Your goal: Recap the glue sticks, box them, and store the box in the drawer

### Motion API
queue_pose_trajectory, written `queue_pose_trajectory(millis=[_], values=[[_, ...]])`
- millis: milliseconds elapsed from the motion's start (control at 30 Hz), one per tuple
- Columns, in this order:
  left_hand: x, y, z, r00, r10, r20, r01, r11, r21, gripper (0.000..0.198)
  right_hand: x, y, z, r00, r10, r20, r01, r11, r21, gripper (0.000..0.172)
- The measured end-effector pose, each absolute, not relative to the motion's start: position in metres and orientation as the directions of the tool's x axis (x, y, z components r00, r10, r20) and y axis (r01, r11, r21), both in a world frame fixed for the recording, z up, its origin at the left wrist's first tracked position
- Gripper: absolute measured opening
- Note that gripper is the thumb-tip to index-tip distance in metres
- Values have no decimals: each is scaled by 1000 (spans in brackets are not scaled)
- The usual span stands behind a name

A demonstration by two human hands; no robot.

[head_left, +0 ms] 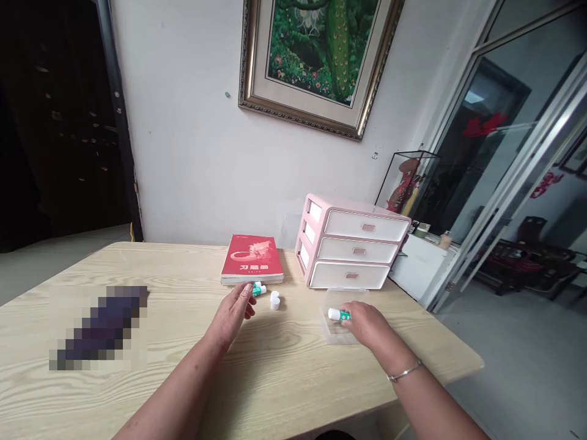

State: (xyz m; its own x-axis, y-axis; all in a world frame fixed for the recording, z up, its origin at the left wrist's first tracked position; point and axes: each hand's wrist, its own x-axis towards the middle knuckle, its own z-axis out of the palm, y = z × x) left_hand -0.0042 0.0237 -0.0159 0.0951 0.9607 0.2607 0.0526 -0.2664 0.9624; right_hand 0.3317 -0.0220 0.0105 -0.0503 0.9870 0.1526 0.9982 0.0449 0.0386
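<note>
My left hand (pixel 233 311) is closed at two small green-and-white glue sticks (pixel 258 290), thumb and forefinger on their near end. Its fingers partly hide them, so I cannot tell if both are gripped. Just right of it, two small white caps (pixel 274 300) sit close together on the table. A green glue stick with a white cap (pixel 339 315) lies sideways in the fingers of my right hand (pixel 364 321). That hand is over a clear plastic box (pixel 328 333), whose lid stands raised at the back; the hand covers part of the box.
A red book (pixel 252 256) lies beyond my left hand on the wooden table (pixel 275 379). Behind the plastic box stands a pink-and-white three-drawer cabinet (pixel 355 244), drawers closed. A blurred dark patch (pixel 101 327) is at left. The table's right edge slopes near my right arm.
</note>
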Motion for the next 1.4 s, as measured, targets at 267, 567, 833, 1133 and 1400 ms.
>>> queue_pose_trajectory(millis=[267, 567, 833, 1133, 1400], values=[[-8, 37, -28, 42, 975, 220, 217, -224, 950, 46, 330, -8, -1, -11, 993, 117, 991, -5, 137, 20], [-10, 52, -43, 154, 911, 382, 801, -342, 492, 40, 257, -25, 21, -65, 893, 445, 984, 131, -119, 22], [-5, 57, -55, 216, 924, 316, 930, -293, 223, 51, 173, 20, -3, -122, 932, 342, 973, 180, -143, 21], [2, 65, -49, 169, 938, 302, 950, -237, 203, 39, 158, 46, -28, -35, 955, 294, 983, 87, -164, 24], [1, 55, -42, 145, 955, 257, 947, -210, 244, 29, 173, 51, -39, -77, 943, 323, 937, 178, -299, 17]])
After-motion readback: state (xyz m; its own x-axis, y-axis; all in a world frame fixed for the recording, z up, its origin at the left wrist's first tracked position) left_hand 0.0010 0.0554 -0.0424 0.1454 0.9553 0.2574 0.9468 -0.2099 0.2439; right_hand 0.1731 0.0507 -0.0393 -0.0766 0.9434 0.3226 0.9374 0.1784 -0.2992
